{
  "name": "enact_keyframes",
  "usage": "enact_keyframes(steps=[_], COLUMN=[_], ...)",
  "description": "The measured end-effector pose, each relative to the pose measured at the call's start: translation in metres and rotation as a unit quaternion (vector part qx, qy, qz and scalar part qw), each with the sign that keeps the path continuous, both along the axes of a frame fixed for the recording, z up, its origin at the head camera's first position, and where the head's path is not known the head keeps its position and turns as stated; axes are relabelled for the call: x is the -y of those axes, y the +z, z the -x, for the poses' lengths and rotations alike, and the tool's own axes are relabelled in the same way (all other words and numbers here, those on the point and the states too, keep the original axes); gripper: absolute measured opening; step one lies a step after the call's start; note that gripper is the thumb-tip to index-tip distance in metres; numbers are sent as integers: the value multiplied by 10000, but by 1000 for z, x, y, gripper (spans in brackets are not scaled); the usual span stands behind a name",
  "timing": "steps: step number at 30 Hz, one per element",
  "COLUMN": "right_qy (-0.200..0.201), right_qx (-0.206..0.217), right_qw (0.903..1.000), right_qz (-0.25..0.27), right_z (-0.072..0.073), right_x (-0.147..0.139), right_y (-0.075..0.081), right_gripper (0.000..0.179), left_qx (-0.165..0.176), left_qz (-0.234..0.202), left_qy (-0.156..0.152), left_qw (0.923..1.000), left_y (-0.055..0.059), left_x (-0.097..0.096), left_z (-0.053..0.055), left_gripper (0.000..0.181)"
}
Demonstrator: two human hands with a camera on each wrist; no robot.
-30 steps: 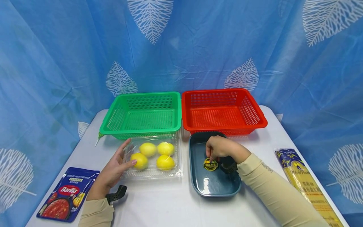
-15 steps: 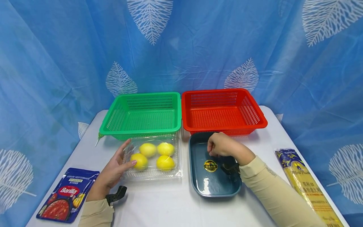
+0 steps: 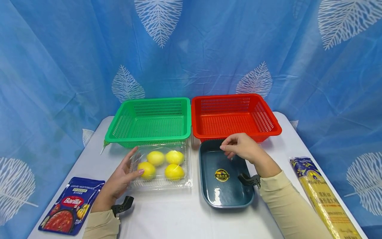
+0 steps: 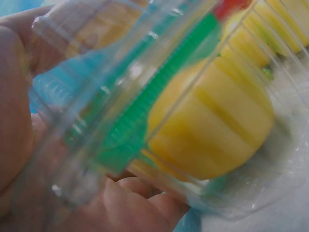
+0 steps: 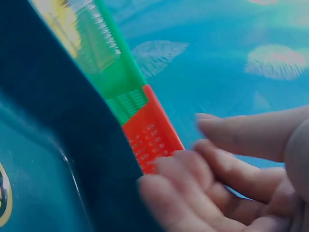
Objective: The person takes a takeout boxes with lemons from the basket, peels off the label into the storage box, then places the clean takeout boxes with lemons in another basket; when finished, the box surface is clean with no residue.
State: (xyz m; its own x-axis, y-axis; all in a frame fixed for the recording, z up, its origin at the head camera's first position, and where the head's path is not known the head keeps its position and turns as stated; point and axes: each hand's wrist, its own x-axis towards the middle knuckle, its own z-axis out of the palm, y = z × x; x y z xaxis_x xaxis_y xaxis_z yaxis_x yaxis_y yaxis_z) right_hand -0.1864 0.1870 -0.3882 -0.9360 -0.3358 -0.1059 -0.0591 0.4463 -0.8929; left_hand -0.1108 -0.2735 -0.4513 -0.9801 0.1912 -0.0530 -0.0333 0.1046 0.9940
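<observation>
A clear plastic clamshell box (image 3: 161, 182) with several yellow lemons (image 3: 174, 172) inside lies left of centre. My left hand (image 3: 119, 177) grips its left side, thumb on the lid; in the left wrist view fingers (image 4: 140, 203) curl by the box's edge close to a lemon (image 4: 212, 125). Over the far part of a dark blue rectangular dish (image 3: 213, 192) hovers my right hand (image 3: 243, 147), fingers loosely bent and holding nothing. On the dish's bottom lies a round black and gold sticker (image 3: 222, 175) with fruit on it.
Behind stand a green basket (image 3: 158, 126) and a red basket (image 3: 226, 122), side by side. A blue Barilla sauce pouch (image 3: 71, 205) lies at the left edge, a spaghetti packet (image 3: 320, 196) at the right. A green stem (image 3: 104, 144) pokes out beside the green basket.
My right hand has let go of the sticker, leaving it on the dish's bottom, and has risen up and to the right, its fingers loosening. The left hand and the box have stayed put.
</observation>
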Motion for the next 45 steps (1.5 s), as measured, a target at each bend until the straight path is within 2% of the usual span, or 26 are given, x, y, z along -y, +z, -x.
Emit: enact_keyframes(steps=[2,4,8,11,16,25,27,29,32,36,38,40,45], right_qy=[-378,-748,-1327,-1735,-2411,-3501,-3613,-3674,-3671,-3713,-3717,-3677,-3417], right_qx=[166,328,561,761,1288,1936,2007,2053,2060,1990,1925,1837,1662], right_qw=[9969,9864,9504,9182,8552,7471,7276,7123,6999,6785,6646,6540,6405], right_qz=[667,1424,2755,3479,4403,5308,5475,5617,5770,6018,6190,6351,6674], right_z=[0,0,-1,-2,-4,-3,-1,0,3,3,4,4,4], right_x=[-5,-10,-21,-30,-44,-53,-54,-54,-53,-52,-52,-52,-51], right_y=[-2,-5,-11,-15,-19,-22,-23,-26,-30,-36,-38,-40,-44], right_gripper=[26,29,25,25,28,24,23,22,23,40,48,50,43], left_qx=[-3,-30,-108,-130,-145,-153,-145,-141,-147,-130,-119,-119,-112], left_qz=[3,-3,-40,-50,-53,-132,-132,-136,-147,-151,-157,-142,-129], left_qy=[2,-23,-105,-132,-116,-127,-124,-120,-133,-160,-165,-150,-112], left_qw=[10000,10000,9999,9998,9998,9997,9997,9997,9997,9997,9997,9997,9998], left_y=[0,-1,-1,-1,0,0,0,0,1,0,0,0,-1], left_x=[0,1,2,2,2,4,4,4,4,4,3,3,3], left_z=[0,0,-1,-1,1,2,1,1,0,-1,-1,-1,-2], left_gripper=[99,98,97,97,97,97,97,97,96,97,97,97,97])
